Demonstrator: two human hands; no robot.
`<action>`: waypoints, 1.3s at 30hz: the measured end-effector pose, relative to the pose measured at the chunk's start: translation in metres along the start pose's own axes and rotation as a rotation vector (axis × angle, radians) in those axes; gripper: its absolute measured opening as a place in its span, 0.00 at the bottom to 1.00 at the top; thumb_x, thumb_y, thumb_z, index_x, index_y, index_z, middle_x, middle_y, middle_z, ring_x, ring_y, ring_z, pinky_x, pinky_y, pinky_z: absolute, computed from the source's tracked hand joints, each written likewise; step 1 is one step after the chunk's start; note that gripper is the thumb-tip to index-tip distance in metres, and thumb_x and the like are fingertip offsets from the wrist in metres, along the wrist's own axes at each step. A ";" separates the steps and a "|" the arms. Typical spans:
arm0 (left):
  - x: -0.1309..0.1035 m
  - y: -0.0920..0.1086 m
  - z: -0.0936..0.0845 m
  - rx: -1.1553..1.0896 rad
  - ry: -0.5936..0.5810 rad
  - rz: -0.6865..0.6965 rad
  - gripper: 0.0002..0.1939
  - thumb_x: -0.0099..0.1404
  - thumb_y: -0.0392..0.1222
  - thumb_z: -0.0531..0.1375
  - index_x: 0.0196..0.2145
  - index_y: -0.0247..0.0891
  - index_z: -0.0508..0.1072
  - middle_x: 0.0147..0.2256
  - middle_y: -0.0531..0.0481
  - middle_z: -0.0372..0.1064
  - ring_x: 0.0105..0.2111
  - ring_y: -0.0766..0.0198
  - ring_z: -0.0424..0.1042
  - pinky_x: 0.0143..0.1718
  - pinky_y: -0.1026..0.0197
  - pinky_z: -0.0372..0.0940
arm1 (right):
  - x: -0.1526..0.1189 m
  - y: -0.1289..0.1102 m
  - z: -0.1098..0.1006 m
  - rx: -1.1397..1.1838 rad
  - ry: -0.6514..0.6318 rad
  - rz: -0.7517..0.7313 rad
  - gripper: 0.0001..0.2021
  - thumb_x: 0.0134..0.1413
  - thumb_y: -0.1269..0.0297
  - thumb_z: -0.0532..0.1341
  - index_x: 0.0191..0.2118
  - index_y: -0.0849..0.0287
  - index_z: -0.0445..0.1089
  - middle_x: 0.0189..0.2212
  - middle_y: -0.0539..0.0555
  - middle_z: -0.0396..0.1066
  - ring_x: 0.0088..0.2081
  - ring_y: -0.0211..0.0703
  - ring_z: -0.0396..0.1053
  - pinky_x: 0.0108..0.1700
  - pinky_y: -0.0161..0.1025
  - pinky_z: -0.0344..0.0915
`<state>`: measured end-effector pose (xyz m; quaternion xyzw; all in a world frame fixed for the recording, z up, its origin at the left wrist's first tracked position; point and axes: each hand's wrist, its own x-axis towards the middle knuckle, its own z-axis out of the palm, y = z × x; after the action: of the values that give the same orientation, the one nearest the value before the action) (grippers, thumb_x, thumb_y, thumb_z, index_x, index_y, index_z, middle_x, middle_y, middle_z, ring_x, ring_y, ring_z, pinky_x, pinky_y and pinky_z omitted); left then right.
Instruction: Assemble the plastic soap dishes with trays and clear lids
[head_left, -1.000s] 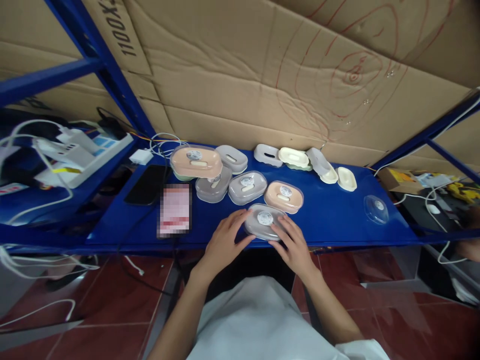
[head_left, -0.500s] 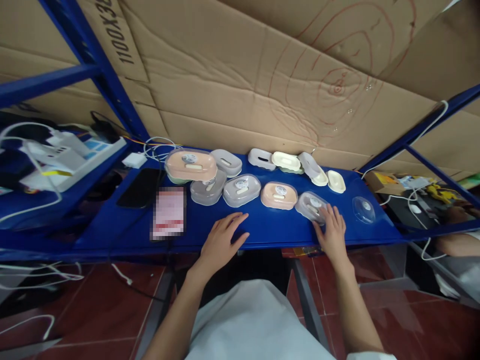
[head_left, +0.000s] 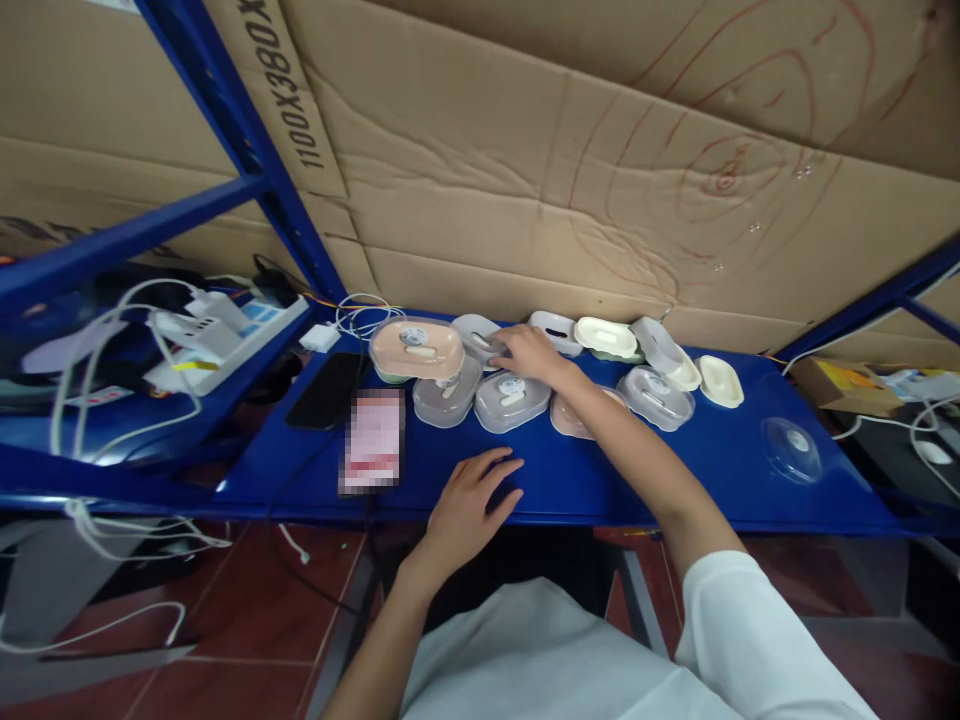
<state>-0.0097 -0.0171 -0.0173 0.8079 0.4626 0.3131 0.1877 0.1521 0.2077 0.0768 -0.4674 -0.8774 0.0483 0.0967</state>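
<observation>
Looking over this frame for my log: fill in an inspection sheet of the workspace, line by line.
Surface: blue shelf, no spills seen
Work items: lidded dishes, uncovered dishes, loose clear lid
Clutter: dark phone, pixelated pink item
Hands: left hand open, empty; right hand at a grey back dish, grip unclear
Cables: white, coiled behind the phone
Surroundings: cardboard behind; power strip left

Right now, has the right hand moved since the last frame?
Yes: right hand went from right of the front peach box to behind it and left, at the rear-left grey dish.
</observation>
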 end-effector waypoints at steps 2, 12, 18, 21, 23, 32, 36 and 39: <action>0.000 -0.001 -0.001 -0.003 -0.003 0.007 0.19 0.77 0.45 0.60 0.64 0.49 0.72 0.63 0.46 0.71 0.63 0.54 0.72 0.64 0.46 0.67 | 0.009 -0.003 0.001 -0.004 -0.008 0.029 0.11 0.66 0.66 0.68 0.52 0.60 0.81 0.51 0.62 0.82 0.55 0.58 0.77 0.60 0.53 0.68; 0.000 0.006 0.000 -0.093 0.145 -0.052 0.31 0.77 0.45 0.61 0.73 0.51 0.58 0.72 0.40 0.58 0.67 0.51 0.68 0.64 0.46 0.69 | -0.169 -0.003 -0.030 0.222 0.388 -0.111 0.14 0.73 0.63 0.62 0.59 0.52 0.77 0.56 0.56 0.80 0.59 0.53 0.75 0.64 0.55 0.71; 0.002 0.001 0.001 -0.008 0.207 0.153 0.22 0.74 0.42 0.64 0.64 0.50 0.72 0.71 0.42 0.60 0.72 0.45 0.60 0.68 0.39 0.65 | -0.270 -0.030 0.009 0.325 0.261 -0.180 0.21 0.71 0.67 0.63 0.66 0.48 0.72 0.59 0.55 0.78 0.63 0.51 0.74 0.65 0.53 0.73; 0.004 0.000 0.001 -0.014 0.256 0.192 0.12 0.75 0.39 0.62 0.54 0.47 0.77 0.55 0.46 0.78 0.63 0.51 0.72 0.63 0.45 0.69 | -0.251 -0.022 0.000 0.344 0.258 -0.183 0.20 0.73 0.65 0.61 0.66 0.47 0.72 0.61 0.55 0.76 0.65 0.51 0.72 0.67 0.55 0.71; 0.004 0.001 0.001 -0.001 0.339 0.163 0.11 0.75 0.39 0.63 0.53 0.45 0.78 0.50 0.46 0.80 0.56 0.53 0.76 0.58 0.48 0.72 | -0.214 -0.012 -0.015 0.363 0.299 -0.193 0.17 0.74 0.62 0.60 0.64 0.48 0.74 0.60 0.55 0.77 0.63 0.50 0.73 0.68 0.55 0.69; 0.001 0.006 -0.001 0.078 0.212 0.174 0.07 0.76 0.38 0.62 0.50 0.42 0.78 0.50 0.46 0.79 0.54 0.56 0.76 0.55 0.52 0.68 | 0.017 -0.005 -0.014 -0.056 -0.183 0.139 0.21 0.71 0.57 0.63 0.63 0.60 0.74 0.61 0.65 0.75 0.63 0.55 0.73 0.64 0.49 0.68; 0.001 0.003 -0.001 0.074 0.208 0.150 0.08 0.76 0.37 0.61 0.50 0.42 0.78 0.50 0.46 0.79 0.56 0.57 0.76 0.56 0.52 0.69 | 0.052 -0.018 0.009 -0.113 -0.223 0.218 0.18 0.65 0.61 0.67 0.55 0.66 0.79 0.56 0.73 0.77 0.60 0.64 0.75 0.60 0.53 0.69; 0.001 0.002 -0.001 0.070 0.197 0.145 0.08 0.77 0.37 0.60 0.50 0.43 0.78 0.51 0.46 0.79 0.56 0.56 0.76 0.56 0.51 0.69 | 0.050 -0.017 0.012 -0.133 -0.198 0.247 0.16 0.70 0.66 0.60 0.56 0.64 0.79 0.57 0.71 0.77 0.61 0.60 0.75 0.62 0.52 0.68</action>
<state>-0.0090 -0.0168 -0.0147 0.8105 0.4300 0.3875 0.0899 0.1082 0.2397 0.0742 -0.5698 -0.8199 0.0474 -0.0281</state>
